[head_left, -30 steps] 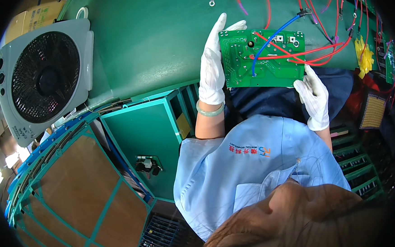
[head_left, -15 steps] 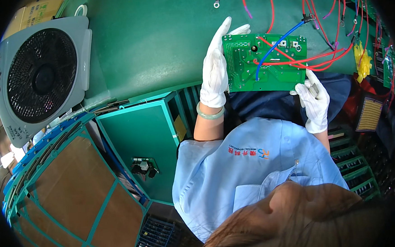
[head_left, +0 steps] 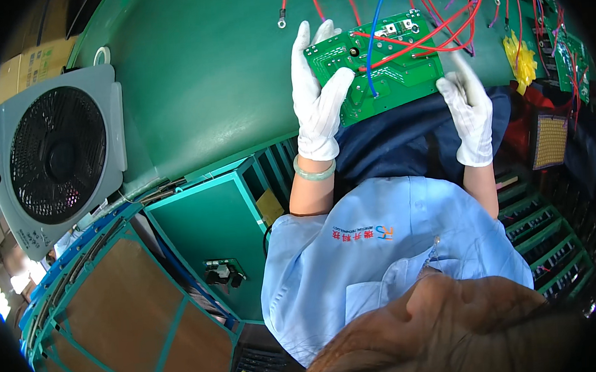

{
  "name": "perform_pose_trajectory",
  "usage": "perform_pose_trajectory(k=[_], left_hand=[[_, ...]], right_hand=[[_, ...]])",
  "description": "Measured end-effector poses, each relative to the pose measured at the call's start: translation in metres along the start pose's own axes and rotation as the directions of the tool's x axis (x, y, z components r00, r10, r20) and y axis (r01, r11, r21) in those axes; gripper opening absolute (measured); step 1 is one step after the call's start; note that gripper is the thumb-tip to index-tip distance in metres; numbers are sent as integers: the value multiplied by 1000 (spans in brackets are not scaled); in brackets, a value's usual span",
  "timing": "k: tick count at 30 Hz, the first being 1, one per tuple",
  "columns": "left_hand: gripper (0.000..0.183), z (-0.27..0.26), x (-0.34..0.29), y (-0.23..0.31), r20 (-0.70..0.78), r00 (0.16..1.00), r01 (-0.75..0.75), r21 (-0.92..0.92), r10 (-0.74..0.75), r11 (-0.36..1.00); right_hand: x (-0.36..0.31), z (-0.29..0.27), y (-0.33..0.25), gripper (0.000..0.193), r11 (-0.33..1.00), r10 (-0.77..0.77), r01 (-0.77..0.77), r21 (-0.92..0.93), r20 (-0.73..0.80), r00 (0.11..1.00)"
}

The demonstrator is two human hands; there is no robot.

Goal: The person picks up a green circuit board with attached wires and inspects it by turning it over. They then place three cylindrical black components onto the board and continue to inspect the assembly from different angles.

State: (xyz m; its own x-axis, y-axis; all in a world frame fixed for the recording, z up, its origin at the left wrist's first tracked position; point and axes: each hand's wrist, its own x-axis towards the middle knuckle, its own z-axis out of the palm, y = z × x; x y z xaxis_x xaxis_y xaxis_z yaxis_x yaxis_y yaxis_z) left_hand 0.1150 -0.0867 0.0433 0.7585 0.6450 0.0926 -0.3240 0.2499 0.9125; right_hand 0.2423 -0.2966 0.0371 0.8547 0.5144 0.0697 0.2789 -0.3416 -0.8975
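A green circuit board [head_left: 401, 84] is held tilted over the near edge of the bench. My left hand [head_left: 317, 103], in a white glove, grips its left side, thumb on the face and fingers at the edge and behind. Red wires [head_left: 433, 45] and one blue wire [head_left: 375, 35] rise from the board. Beside its right edge is my right hand [head_left: 469, 111], also gloved, apart from the board with fingers stretched up and slightly blurred; nothing shows in it.
A grey box fan [head_left: 57, 156] stands at the left of the green bench [head_left: 203, 89]. More wires with ring terminals [head_left: 282, 22] lie at the back. A yellow bundle [head_left: 520, 63] and other boards [head_left: 570, 67] are at the right. Below left, a small board [head_left: 224, 275] sits on a green cabinet [head_left: 201, 226].
The board has tilted and shifted left and away from me. My left thumb has come onto its face. My right hand has let go of the right edge.
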Motion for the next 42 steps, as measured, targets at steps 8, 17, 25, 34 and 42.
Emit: perform_pose_trajectory(k=[8, 17, 25, 34, 42], left_hand=[[81, 5, -5, 0, -13, 1000, -26, 84, 28, 996], [82, 2, -8, -3, -5, 999, -43, 83, 44, 996], [83, 2, -9, -3, 3, 999, -36, 61, 36, 997], [82, 4, -10, -1, 0, 999, -49, 93, 49, 995], [83, 4, -10, -1, -7, 999, -44, 101, 45, 994]], right_hand=[[-33, -11, -43, 38, 985, -169, 165, 41, 328, 929], [-18, 31, -55, 47, 618, -674, 683, -389, 184, 715], [-12, 26, -57, 37, 615, -659, 701, -361, 254, 708], [-6, 26, -53, 32, 622, -676, 727, -292, 268, 686], [-10, 28, -56, 41, 693, -600, 642, -327, 232, 766]])
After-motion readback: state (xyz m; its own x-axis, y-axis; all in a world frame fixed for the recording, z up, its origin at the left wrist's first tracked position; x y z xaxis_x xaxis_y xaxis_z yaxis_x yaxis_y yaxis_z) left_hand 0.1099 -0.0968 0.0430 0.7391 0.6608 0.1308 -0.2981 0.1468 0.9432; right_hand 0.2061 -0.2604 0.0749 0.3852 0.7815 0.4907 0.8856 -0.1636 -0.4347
